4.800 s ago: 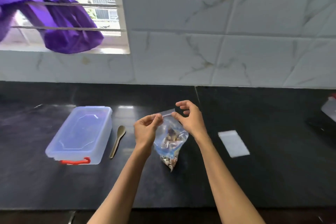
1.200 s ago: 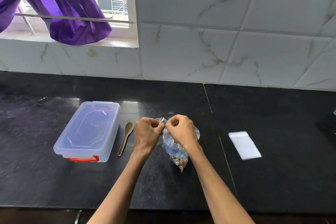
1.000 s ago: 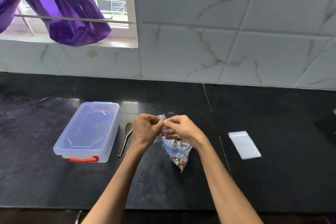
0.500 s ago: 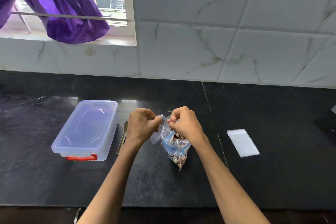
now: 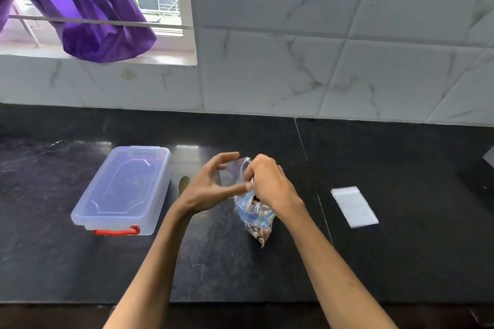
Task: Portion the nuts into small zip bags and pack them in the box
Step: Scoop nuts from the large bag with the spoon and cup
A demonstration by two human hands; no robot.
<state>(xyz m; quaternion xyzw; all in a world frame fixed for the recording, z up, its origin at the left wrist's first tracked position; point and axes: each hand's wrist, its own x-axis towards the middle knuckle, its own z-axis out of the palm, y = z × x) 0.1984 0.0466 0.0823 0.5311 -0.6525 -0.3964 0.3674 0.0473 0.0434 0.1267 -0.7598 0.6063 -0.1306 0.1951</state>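
A clear zip bag of mixed nuts (image 5: 255,222) stands on the black counter (image 5: 401,248) at the centre. My left hand (image 5: 208,187) holds the bag's clear upper flap between thumb and spread fingers. My right hand (image 5: 270,184) is curled over the bag's mouth and grips its right side. One empty small zip bag (image 5: 354,205) lies flat on the counter to the right. The clear plastic box (image 5: 123,187) with a red latch sits to the left with its lid on.
A wooden spoon (image 5: 183,184) lies between the box and my left hand, mostly hidden by it. A dark object (image 5: 478,181) sits at the right edge. Purple cloth (image 5: 101,27) hangs on the window bars above the tiled wall.
My hands went from pinching the bag's top together to pulling it apart. The left hand's fingers have spread out on the flap, and the right hand has dropped over the mouth.
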